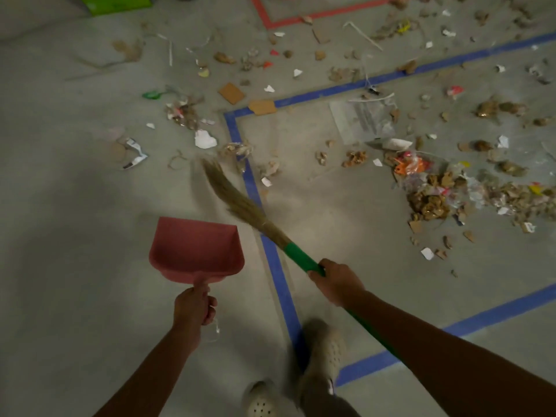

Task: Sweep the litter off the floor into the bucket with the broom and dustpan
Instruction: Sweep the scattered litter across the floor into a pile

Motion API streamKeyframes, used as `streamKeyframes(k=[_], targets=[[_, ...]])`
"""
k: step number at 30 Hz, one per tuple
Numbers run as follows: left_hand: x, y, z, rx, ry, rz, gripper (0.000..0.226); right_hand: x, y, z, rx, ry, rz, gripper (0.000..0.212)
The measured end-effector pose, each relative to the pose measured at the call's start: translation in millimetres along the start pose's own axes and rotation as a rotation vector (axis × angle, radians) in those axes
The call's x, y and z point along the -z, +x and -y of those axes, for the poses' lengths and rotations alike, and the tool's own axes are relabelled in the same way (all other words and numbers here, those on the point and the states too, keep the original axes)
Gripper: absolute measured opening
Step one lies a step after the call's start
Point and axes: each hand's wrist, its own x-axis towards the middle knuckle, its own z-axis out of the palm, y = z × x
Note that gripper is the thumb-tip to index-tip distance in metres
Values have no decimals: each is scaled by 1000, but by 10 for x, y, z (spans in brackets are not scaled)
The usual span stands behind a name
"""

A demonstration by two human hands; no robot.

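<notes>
Right hand (335, 282): fingers clamped round the broom (240, 203) handle, bristles angled forward, probably for reach. Left hand (194, 305): fingers curled round the dustpan (195, 248) handle, pan kept ready nearby. Litter (433, 191) lay ahead, heaped right. Bucket unseen.

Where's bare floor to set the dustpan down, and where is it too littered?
Bare floor lies left of the blue tape, around the dustpan, and inside the tape between the broom and the litter heap. Crowded: that heap at the right, and the scattered scraps ahead past the tape corner.
</notes>
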Motion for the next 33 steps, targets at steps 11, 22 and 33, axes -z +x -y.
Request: streamKeyframes(k=[11,22,33], targets=[[279,991,-341,55,-2,-131,38,-519,1390,544,-77,-93,149,34],[-828,1502,-911,54,129,-26,41,241,2130,-194,-514,523,-153,35],[-1253,1472,-1569,39,99,-9,36,715,1841,56,-334,557,-218,29]])
